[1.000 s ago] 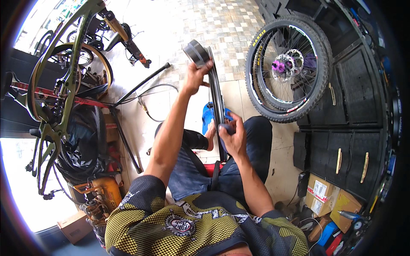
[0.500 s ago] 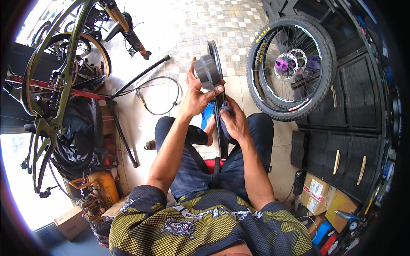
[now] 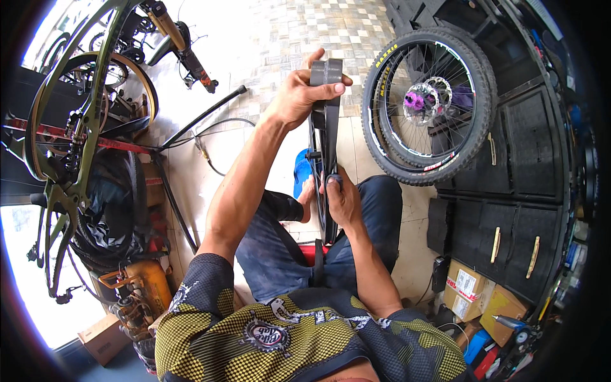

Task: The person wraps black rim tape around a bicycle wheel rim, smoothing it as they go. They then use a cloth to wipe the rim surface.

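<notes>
A bicycle wheel stands edge-on between my knees, its hub axle showing on the left side. My left hand holds a wide grey tape roll beyond the top of the wheel, thumb on its near side and fingers spread around it. From the roll a strip of tape runs back toward me along the rim. Nearer to me, my right hand is closed at the rim with its thumb on a dark bunched cloth over the strip. Its other fingers are mostly hidden.
Two knobby-tyred wheels lean at the right by black cabinets. A green bike frame and a black stand leg are on the left. Cardboard boxes sit at lower right. A blue slipper is beyond the wheel.
My left hand has moved away from the rim with the tape roll, drawing out a longer strip. My right hand has slid nearer to me along the rim.
</notes>
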`<state>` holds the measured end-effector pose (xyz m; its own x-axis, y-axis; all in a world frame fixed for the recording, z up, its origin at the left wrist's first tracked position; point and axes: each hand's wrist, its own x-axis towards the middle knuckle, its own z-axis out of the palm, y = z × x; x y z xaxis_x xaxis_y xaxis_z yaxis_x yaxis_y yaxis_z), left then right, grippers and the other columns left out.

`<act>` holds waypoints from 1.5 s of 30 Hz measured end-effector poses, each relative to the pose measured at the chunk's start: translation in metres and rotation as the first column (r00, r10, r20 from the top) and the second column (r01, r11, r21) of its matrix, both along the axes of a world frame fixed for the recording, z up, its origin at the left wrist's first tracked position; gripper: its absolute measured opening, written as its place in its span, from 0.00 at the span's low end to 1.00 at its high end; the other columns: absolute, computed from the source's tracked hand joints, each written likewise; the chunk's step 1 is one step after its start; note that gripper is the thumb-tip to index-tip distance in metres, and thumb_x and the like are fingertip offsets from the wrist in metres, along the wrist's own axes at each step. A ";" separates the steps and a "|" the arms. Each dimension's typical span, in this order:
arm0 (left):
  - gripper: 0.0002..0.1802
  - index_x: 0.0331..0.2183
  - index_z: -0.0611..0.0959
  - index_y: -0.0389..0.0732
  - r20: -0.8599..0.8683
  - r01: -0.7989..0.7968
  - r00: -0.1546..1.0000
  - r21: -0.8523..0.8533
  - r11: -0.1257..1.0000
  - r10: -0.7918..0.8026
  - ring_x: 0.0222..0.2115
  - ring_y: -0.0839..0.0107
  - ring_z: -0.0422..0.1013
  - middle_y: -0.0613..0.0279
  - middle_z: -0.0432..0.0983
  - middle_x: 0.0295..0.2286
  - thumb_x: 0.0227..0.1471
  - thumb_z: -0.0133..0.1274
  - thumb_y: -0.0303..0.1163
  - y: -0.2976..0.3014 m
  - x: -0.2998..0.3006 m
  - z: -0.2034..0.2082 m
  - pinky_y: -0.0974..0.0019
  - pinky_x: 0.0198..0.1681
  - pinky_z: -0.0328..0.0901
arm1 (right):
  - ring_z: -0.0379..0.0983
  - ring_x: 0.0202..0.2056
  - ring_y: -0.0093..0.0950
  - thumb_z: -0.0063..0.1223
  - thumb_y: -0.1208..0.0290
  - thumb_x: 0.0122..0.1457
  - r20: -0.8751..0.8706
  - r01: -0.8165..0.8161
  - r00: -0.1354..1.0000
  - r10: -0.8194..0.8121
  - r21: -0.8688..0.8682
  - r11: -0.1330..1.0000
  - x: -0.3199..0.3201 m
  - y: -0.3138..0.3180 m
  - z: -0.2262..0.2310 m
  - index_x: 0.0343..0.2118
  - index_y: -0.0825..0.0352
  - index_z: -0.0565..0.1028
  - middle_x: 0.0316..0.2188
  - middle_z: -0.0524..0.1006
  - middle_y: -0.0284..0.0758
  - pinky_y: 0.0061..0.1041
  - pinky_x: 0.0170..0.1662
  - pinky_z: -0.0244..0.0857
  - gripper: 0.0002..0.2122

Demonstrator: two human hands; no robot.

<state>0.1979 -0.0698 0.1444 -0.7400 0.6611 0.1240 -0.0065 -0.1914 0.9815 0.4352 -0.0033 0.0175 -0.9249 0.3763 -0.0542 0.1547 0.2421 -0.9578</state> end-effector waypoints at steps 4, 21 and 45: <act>0.27 0.42 0.88 0.26 0.299 0.104 0.943 0.154 0.983 -0.147 0.64 0.58 0.65 0.44 0.69 0.61 0.51 0.73 0.41 0.011 -0.022 0.000 0.50 0.60 0.69 | 0.83 0.35 0.50 0.44 0.60 0.69 0.010 -0.023 1.000 0.024 -0.109 0.994 0.001 0.002 0.001 0.62 0.73 0.69 0.31 0.83 0.47 0.42 0.41 0.75 0.25; 0.20 0.39 0.95 0.57 -0.855 -0.457 0.514 -0.201 0.867 0.073 0.74 0.51 0.33 0.39 0.44 0.72 0.49 0.71 0.57 0.023 -0.096 -0.055 0.32 0.71 0.41 | 0.83 0.39 0.48 0.42 0.56 0.72 -0.021 -0.016 1.000 0.016 -0.022 1.000 0.004 0.002 -0.012 0.64 0.76 0.65 0.32 0.84 0.44 0.40 0.52 0.74 0.28; 0.21 0.36 0.95 0.49 -0.723 -0.552 0.657 -0.270 0.789 0.212 0.69 0.42 0.38 0.45 0.40 0.73 0.46 0.74 0.54 0.028 -0.088 -0.094 0.34 0.68 0.46 | 0.82 0.31 0.39 0.40 0.52 0.72 -0.063 -0.009 0.998 0.004 -0.092 0.996 -0.006 0.004 0.019 0.48 0.68 0.75 0.28 0.82 0.36 0.38 0.50 0.73 0.21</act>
<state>0.1101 -0.0422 0.0501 -0.7873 0.4364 0.4354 0.6053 0.4135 0.6802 0.4288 0.0010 0.0362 -0.9300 0.3663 -0.0302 0.0923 0.1531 -0.9839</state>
